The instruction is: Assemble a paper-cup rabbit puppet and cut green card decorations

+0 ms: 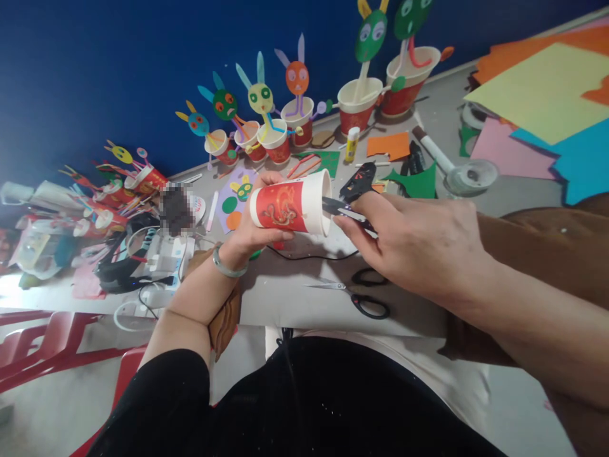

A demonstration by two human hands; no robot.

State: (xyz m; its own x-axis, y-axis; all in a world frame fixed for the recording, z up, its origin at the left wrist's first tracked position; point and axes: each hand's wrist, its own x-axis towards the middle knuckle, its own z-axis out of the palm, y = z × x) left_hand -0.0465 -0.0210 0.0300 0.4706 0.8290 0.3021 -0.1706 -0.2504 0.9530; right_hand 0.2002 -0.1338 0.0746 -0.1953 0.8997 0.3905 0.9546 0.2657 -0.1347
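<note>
My left hand is wrapped round a red and white paper cup with a gold pattern, tipped on its side in the air with its mouth facing right. In my right hand is a slim black and silver hand tool, pinched between thumb and fingers. Its front end is at the cup's mouth; whether it is a craft knife or a stapler, I cannot tell. Just behind lies what looks like a black glue gun. Below my hands, black-handled scissors lie partly spread on the table.
Finished cup figures with paper faces, such as an orange one, line the blue wall. A glue stick stands behind the cup. Coloured paper is piled at right, beside a tape roll. Cables and a power strip are at left.
</note>
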